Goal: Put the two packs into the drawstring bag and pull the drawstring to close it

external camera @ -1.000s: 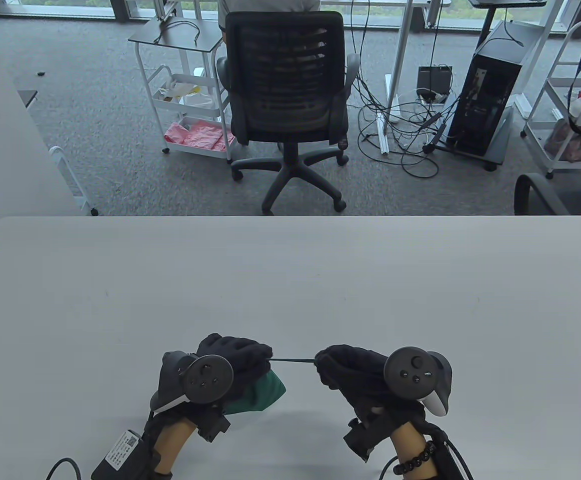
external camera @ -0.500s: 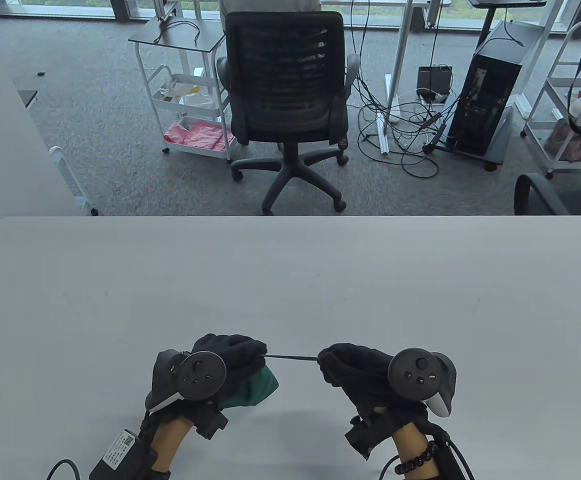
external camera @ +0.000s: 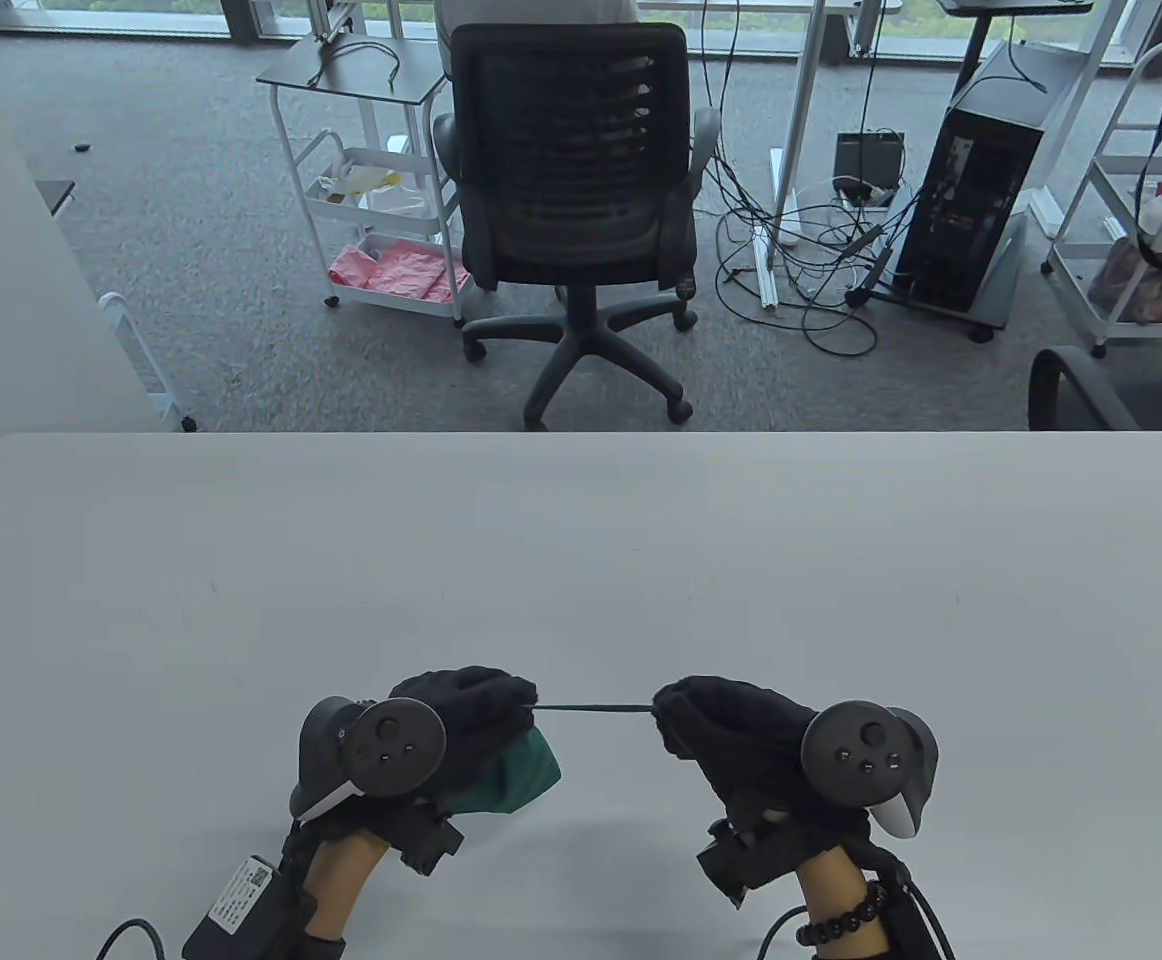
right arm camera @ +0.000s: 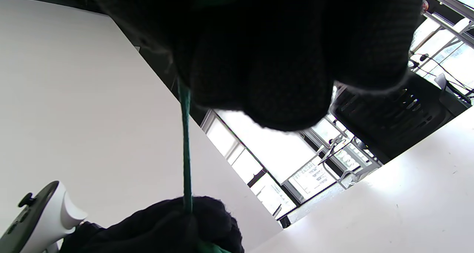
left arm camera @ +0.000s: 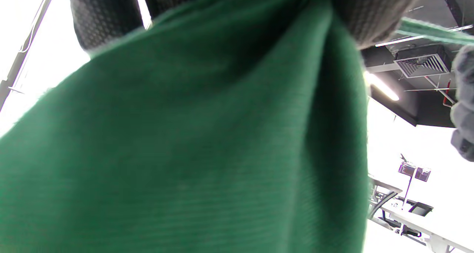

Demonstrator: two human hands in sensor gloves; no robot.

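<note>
- Nearest the table's front edge, the green drawstring bag (external camera: 521,778) is gripped at its gathered neck by the left hand (external camera: 446,735), whose fingers are curled round the cloth; only a fold of green shows below the glove.
- The packs cannot be seen; they are judged to be inside the bag, since none lies on the table.
- The drawstring (external camera: 593,709) is pinched in the clenched fingers of the right hand (external camera: 741,740) and is stretched taut between the two hands.
- Compared with a second ago, the right hand has been drawn further to the right and the exposed length of cord has grown, while the left hand has barely shifted.
- From this it is judged that the mouth is being cinched and the closing step is nearly done; how fully the opening is shut cannot be told, as it is covered by the glove.
- The white table (external camera: 581,560) is seen beyond the hands.
- Further off, a black office chair (external camera: 573,190), a computer tower (external camera: 971,190) with loose cables, and white trolleys are seen on grey carpet.
</note>
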